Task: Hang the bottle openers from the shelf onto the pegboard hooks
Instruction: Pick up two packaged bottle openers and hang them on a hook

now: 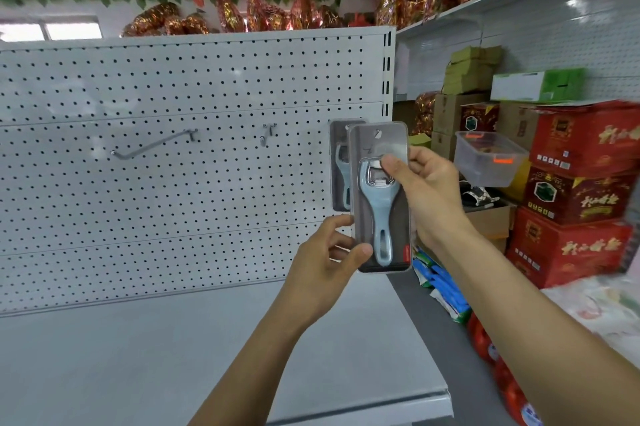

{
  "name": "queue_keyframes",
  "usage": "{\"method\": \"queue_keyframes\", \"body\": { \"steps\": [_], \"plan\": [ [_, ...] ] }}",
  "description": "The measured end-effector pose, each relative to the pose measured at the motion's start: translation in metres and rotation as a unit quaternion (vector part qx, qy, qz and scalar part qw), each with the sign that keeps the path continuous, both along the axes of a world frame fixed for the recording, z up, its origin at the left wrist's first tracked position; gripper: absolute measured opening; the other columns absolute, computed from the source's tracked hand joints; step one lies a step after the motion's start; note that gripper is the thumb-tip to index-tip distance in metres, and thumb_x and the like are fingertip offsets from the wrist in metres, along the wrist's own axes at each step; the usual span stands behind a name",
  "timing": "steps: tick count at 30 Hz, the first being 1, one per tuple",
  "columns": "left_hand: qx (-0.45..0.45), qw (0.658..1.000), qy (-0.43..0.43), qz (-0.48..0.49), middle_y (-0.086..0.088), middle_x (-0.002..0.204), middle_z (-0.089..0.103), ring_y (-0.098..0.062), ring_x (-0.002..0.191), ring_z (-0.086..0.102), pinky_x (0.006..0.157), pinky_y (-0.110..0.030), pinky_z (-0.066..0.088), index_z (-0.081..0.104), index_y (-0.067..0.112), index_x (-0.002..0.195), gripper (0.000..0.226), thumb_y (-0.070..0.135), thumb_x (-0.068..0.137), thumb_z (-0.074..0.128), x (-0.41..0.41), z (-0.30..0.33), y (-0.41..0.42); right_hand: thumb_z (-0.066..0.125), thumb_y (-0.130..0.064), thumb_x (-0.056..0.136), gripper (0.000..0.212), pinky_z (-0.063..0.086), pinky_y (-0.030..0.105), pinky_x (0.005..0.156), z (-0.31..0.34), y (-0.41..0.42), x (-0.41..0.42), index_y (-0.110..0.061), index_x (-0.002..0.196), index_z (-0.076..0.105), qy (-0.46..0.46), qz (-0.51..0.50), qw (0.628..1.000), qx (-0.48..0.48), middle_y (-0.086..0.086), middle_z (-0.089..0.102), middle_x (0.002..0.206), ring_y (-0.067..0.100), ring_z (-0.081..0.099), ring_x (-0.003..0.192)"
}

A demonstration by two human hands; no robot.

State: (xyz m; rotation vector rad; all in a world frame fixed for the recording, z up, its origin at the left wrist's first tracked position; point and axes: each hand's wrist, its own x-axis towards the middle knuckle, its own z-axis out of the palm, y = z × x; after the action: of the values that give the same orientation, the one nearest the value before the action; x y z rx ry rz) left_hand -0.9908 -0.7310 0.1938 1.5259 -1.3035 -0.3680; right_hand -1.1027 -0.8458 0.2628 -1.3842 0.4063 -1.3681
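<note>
Though half hidden, second opener (341, 165) behind first (379, 197).

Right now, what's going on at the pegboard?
A person is holding a packaged bottle opener in front of the white pegboard. The left hand pinches the pack's lower left edge and the right hand grips its upper right side. A second packaged opener sits right behind it against the board, apparently already hung. Two hooks, a long hook and a short hook, are bare.
</note>
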Motion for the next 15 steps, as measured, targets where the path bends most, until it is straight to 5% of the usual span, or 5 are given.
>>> {"method": "queue_keyframes", "body": {
  "steps": [8,15],
  "plan": [
    [0.030,0.995,-0.087,0.044,0.018,0.108,0.065,0.003,0.098,0.061,0.093,-0.031,0.049,0.048,0.038,0.130,0.044,0.045,0.089,0.062,0.018,-0.009,-0.004,0.065,-0.005,0.088,0.009,0.057,0.030,0.080,-0.003,-0.025,0.019,-0.010,0.095,0.064,0.036,-0.014,0.999,0.030,0.002,0.073,0.086,0.013,0.070,0.076],
    [0.051,0.993,-0.097,0.051,0.019,0.107,0.064,0.004,0.098,0.060,0.094,-0.033,0.049,0.051,0.041,0.124,0.037,0.046,0.088,0.062,0.027,-0.019,-0.017,0.067,-0.010,0.087,0.013,0.052,0.014,0.071,-0.003,-0.052,0.043,-0.011,0.100,0.064,0.085,-0.051,0.995,0.021,-0.005,0.072,0.086,0.003,0.068,0.076]
  ]
}}
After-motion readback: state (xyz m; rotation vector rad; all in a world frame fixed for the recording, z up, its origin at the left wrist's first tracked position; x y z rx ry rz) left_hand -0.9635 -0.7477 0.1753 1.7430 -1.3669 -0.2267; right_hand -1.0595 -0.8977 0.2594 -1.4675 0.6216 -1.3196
